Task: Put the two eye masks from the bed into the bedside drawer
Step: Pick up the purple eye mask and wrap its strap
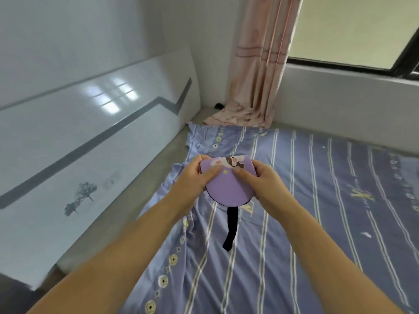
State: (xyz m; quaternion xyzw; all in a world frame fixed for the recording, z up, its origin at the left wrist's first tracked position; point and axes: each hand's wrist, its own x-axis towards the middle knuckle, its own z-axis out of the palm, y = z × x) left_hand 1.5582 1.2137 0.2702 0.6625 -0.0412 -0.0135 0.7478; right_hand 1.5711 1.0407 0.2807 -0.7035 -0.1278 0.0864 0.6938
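Headboard (95,141), white and glossy with a grey angled stripe and small printed trees, slants away well to the left of the left hand (192,177). That hand is curled closed on the left edge of a purple eye mask (229,186), thumb pressed flat on the front face, the other fingers hidden behind it. The mask appears folded in half, with a rounded lower edge and a cartoon face printed along its top; it is lifted clear of the bed, between the two hands. Whether a second mask lies folded inside it cannot be told. A black strap (231,225) hangs down from the mask's lower edge, below both hands, and dangles above the striped lilac sheet (317,223). The right hand (263,180) closes on the mask's right edge in the same way, thumb on the front and fingers wrapped behind. Beyond the hands, a pink curtain (260,64) falls to the far edge of the bed and bunches there. Farther right of the right hand, a dark-framed window (353,28) sits above a white sill.
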